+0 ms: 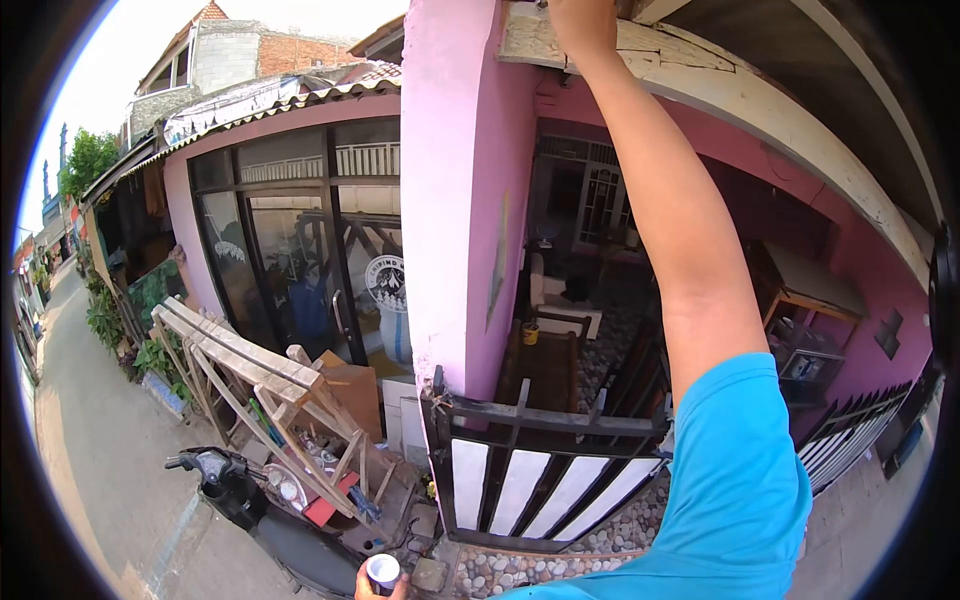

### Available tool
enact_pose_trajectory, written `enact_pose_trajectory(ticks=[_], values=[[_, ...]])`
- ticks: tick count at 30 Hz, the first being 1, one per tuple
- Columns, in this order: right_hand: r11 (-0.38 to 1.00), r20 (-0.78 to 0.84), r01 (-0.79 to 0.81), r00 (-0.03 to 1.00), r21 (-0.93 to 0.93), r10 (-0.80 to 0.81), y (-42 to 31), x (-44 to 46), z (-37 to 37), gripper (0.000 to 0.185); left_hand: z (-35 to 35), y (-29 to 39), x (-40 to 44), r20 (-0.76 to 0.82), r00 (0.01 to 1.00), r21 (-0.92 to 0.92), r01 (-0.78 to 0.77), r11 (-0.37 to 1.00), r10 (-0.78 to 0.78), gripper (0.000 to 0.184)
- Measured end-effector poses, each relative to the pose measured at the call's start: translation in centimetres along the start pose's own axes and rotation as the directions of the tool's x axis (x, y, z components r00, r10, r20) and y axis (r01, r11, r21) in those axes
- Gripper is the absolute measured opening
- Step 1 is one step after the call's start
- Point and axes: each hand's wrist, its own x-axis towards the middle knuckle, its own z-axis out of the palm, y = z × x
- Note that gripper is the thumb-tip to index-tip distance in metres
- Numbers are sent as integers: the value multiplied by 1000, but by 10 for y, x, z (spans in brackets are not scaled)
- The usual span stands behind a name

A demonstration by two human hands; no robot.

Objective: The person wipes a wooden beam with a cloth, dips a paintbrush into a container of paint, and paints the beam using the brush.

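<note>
My right arm, in a blue sleeve, reaches up to the weathered wooden beam under the roof. At the top edge of the view my right hand is against the beam, its fingers cut off by the frame. Low in the view, my left hand is wrapped round a small white cup, held upright with its round opening facing up. Only the fingertips and thumb show beside the cup.
A pink pillar stands beside the beam. Below is a black and white metal gate. At left are a parked scooter, a wooden trestle and glass doors. A lane runs along the far left.
</note>
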Motion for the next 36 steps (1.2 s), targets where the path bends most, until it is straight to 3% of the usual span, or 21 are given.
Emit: enact_pose_trajectory(ticks=[2, 5, 8, 10, 11, 13, 14, 16, 17, 19, 23, 28, 33, 36], values=[[987, 55, -156, 986, -37, 158, 19, -7, -18, 29, -2, 8, -2, -2, 1000, -10, 19, 1000, -19, 65], [989, 31, -141, 989, -37, 142, 38, -20, -53, 28, -4, 10, 1, 7, 1000, 37, 18, 999, -19, 65], [980, 42, -91, 994, -177, 100, 46, -27, -82, 26, -3, 21, 3, 9, 999, 93, -54, 994, 54, 64], [876, 70, 293, 955, -382, -289, 52, -30, -91, 32, 0, 17, 6, 9, 995, 100, -97, 990, 97, 63], [875, 69, 292, 955, -386, -289, 53, -30, -87, 32, 2, 16, 8, 7, 990, 110, -140, 984, 140, 63], [979, 23, 187, 982, -75, -186, 39, -29, -76, 24, 4, 18, 10, 11, 985, 102, -172, 980, 172, 62], [979, 20, 185, 983, -84, -184, 32, -30, -69, 24, 5, 19, 11, 13, 980, 94, -200, 975, 199, 61], [946, -38, -120, 990, 301, 137, 37, -34, -51, 23, 6, 29, 11, 29, 980, 66, -197, 978, 195, 60], [948, -44, -119, 989, 295, 138, 46, -36, -48, 23, 6, 34, 10, 43, 982, 38, -185, 982, 183, 59], [898, 100, -377, 926, 225, 364, 63, -40, -45, 36, 8, 39, 7, 57, 982, -5, -181, 984, 181, 58], [781, 36, -518, 840, 348, 541, 90, -47, -66, 33, 9, 43, 3, 93, 984, -55, -145, 988, 150, 58], [821, 0, -503, 853, 272, 522, 125, -41, -98, 31, 9, 48, 5, 132, 980, -51, -144, 988, 150, 57], [789, -24, -552, 815, 268, 579, 153, -34, -125, 31, 12, 75, 5, 175, 984, -200, 56, 978, -21, 57], [817, -64, -542, 824, 198, 563, 164, -26, -144, 32, 20, 48, 11, 175, 982, -211, -29, 977, 66, 58]])
